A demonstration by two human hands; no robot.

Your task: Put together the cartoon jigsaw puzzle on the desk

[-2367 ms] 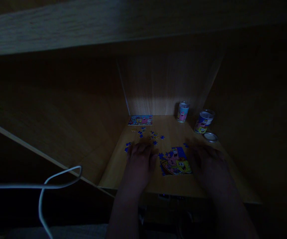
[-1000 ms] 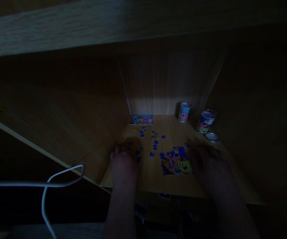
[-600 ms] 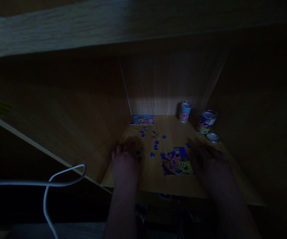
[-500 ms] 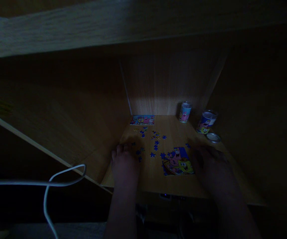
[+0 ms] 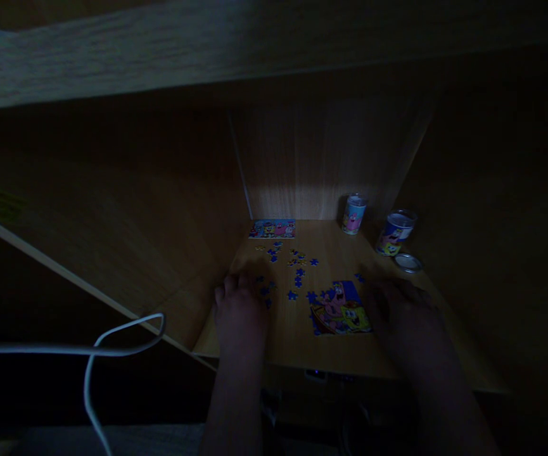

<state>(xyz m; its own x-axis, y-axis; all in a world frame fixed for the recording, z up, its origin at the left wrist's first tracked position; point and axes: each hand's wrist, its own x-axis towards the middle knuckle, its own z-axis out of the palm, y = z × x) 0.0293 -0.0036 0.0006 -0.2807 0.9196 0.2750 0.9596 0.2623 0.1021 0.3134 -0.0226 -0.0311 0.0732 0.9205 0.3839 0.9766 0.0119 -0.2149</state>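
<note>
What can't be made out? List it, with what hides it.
Head view:
What lies under the left hand: hidden by its back.
Fingertips of the right hand: lost in shadow.
Print details on loose jigsaw pieces: too small, dark.
White cable: cut off by left and bottom edges.

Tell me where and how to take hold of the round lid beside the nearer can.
Grip the lid by its rim, thumb and fingers on opposite edges. Come from above on the near side, where the right hand is: the lid lies flat, so the rim looks easiest to pinch, and the nearer can crowds its far-left side.
</note>
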